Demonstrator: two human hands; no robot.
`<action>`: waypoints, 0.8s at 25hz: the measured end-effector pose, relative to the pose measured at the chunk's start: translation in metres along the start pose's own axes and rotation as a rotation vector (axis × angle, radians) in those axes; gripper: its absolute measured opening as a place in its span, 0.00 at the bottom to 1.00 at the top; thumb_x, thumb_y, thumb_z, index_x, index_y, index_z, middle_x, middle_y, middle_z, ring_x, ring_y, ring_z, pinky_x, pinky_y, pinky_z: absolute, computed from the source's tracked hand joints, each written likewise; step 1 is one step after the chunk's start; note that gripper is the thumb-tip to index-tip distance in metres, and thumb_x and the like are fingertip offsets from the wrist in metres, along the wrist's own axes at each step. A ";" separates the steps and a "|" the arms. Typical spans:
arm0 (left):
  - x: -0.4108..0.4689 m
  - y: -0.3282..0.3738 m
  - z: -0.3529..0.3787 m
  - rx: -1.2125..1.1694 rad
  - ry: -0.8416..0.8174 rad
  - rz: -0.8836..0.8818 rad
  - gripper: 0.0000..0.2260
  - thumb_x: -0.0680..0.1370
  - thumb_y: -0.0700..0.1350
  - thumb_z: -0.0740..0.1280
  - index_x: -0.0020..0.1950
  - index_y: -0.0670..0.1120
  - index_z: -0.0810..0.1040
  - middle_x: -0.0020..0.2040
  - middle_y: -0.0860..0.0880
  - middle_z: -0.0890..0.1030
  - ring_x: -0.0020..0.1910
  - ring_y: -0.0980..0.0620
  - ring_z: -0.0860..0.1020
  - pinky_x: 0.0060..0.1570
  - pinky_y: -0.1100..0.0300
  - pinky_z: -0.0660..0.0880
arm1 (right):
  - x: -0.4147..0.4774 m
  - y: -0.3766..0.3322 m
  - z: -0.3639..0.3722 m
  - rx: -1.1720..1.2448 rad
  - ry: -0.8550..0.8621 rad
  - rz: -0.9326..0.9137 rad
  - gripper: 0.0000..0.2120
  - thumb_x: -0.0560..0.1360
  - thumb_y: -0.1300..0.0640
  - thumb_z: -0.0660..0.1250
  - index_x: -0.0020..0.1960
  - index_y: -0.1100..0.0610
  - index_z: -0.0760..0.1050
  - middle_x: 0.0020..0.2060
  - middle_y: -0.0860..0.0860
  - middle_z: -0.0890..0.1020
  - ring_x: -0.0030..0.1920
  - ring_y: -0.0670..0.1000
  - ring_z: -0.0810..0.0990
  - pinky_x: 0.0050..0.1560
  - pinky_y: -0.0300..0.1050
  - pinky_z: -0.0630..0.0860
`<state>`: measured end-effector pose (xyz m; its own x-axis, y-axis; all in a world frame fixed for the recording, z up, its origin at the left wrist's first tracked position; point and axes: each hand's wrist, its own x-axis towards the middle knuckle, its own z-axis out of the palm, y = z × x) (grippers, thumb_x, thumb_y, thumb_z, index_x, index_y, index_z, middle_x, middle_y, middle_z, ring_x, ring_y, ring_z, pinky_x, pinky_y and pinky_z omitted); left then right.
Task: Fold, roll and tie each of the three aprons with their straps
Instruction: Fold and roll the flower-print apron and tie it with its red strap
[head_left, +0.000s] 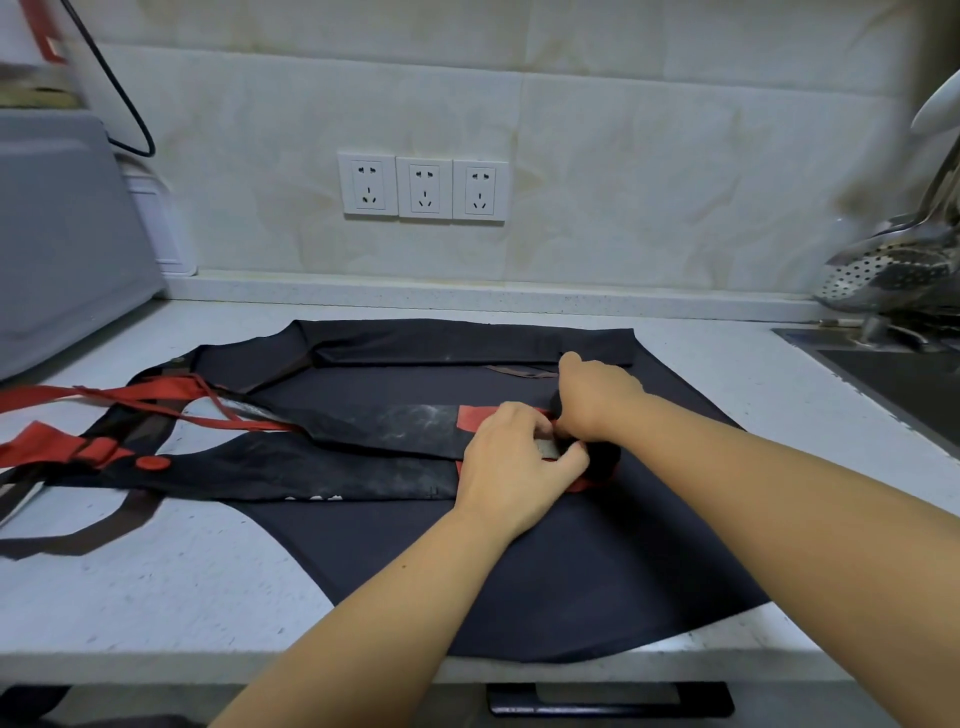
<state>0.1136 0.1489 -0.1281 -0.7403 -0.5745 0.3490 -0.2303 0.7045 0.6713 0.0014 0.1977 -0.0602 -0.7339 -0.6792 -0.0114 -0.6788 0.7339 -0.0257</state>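
**Below the near hem** of the spread dark apron (519, 582): the counter (156, 597) edge and a dark drawer handle (610, 699).

**Across the apron's near half:** two bare forearms, reaching away from the viewer.

**On the apron's middle:** a second, folded apron (363, 441), dark with red trim, laid as a long band from left to right, its right end wound into a short dark roll (605, 457).
- Left hand (514, 467) at the near-left side of the roll, fingers curled and pinching the wound cloth.
- Right hand (597, 397) just beyond, fingers bent down over the far side of the roll, gripping it.

**Off the apron's left edge:** red straps (130, 397) trailing loose over the counter, with a brown strap (88, 535) looped nearer the viewer. Owner of the brown strap not clear.

**Beyond the apron's far edge, on the wall:** three white sockets (423, 189).

**Far left of the apron:** a grey appliance (62, 234) and a black cable (127, 114).

**Far right of the apron:** a sink (904, 379) and a perforated metal ladle (893, 270).

**Step in hand, by judgement:** rolling. Folding apparently done on this band, with most of its length unrolled.

**Next move:** turning the roll leftward along the band as far as the red straps, kept tight and square with both hands. Then winding those straps round the roll and knotting them. Third apron not told apart here.
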 end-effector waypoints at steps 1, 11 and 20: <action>0.000 0.001 -0.001 -0.014 -0.010 -0.013 0.18 0.69 0.65 0.68 0.45 0.53 0.72 0.47 0.59 0.74 0.48 0.58 0.73 0.42 0.62 0.66 | 0.001 0.001 0.001 0.035 -0.005 0.004 0.16 0.73 0.56 0.67 0.54 0.58 0.63 0.36 0.50 0.71 0.41 0.54 0.73 0.33 0.44 0.65; 0.004 -0.006 -0.006 0.049 -0.152 0.010 0.18 0.69 0.65 0.72 0.47 0.52 0.80 0.57 0.61 0.72 0.57 0.60 0.72 0.50 0.63 0.67 | 0.016 0.016 -0.025 0.750 -0.393 0.117 0.03 0.76 0.67 0.65 0.47 0.67 0.77 0.38 0.57 0.77 0.32 0.50 0.75 0.30 0.40 0.77; 0.001 -0.009 -0.006 0.031 -0.136 0.039 0.16 0.72 0.60 0.72 0.36 0.48 0.78 0.54 0.59 0.72 0.54 0.60 0.73 0.51 0.61 0.71 | 0.017 0.021 -0.022 0.575 -0.488 0.360 0.16 0.74 0.48 0.72 0.47 0.60 0.72 0.39 0.53 0.74 0.31 0.49 0.73 0.23 0.37 0.75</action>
<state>0.1183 0.1391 -0.1303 -0.8275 -0.4860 0.2809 -0.2176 0.7390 0.6376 -0.0254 0.2019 -0.0387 -0.7202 -0.4297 -0.5447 -0.1887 0.8769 -0.4422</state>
